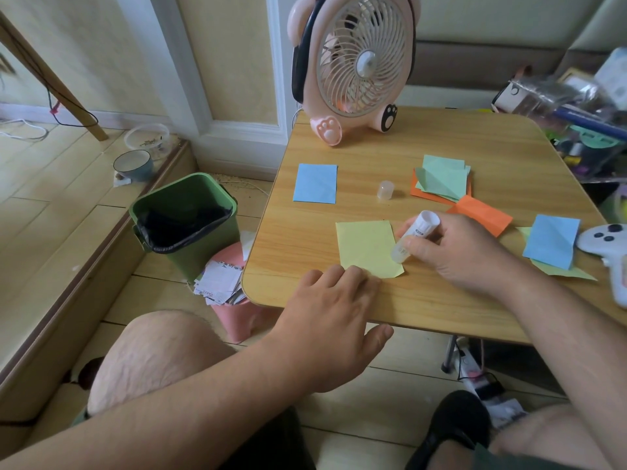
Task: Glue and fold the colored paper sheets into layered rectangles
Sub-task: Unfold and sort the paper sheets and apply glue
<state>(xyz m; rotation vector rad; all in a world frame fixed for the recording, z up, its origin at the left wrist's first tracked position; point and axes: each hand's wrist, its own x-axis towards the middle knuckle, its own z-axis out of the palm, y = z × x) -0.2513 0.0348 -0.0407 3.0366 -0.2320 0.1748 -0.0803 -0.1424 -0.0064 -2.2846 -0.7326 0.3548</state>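
Observation:
A yellow paper rectangle (366, 247) lies near the front edge of the wooden table (424, 300). My left hand (334, 313) presses flat on its near edge with straight fingers. My right hand (454, 252) grips a white glue stick (412, 237), tilted with its tip down at the yellow sheet's right edge. The clear glue cap (385, 189) stands alone behind it. A blue rectangle (315, 183) lies at the back left. Green sheets on orange paper (441, 178) are stacked at the back right, and an orange folded piece (481, 215) lies beside them. Another blue sheet (551, 240) rests on green paper at the right.
A pink fan (356, 62) stands at the table's back edge. A white game controller (610, 256) lies at the right edge, with clutter (576, 106) behind. A green bin (185, 218) and a pink bin with paper scraps (227, 283) stand on the floor to the left.

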